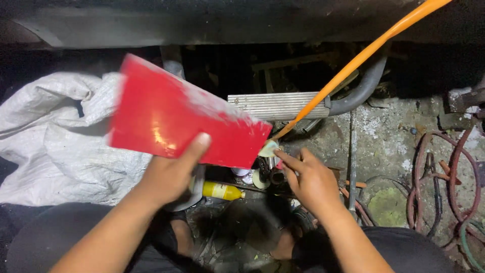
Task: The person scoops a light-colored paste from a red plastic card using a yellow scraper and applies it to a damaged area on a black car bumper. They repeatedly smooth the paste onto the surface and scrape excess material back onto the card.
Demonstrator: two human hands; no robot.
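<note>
My left hand grips a flat red panel by its lower edge, thumb pressed on the glossy face; the panel is tilted and slightly blurred. My right hand reaches forward with its fingertips at a small pale round piece just off the panel's right corner, where an orange hose ends. Whether the fingers pinch that piece cannot be told. Below the panel lie a yellow bottle and a few small dark parts.
A crumpled white woven sack lies at the left. A ribbed metal step and a grey curved pipe sit ahead under a dark vehicle underside. Coiled reddish hoses rest on the rough concrete at right. My knees fill the bottom.
</note>
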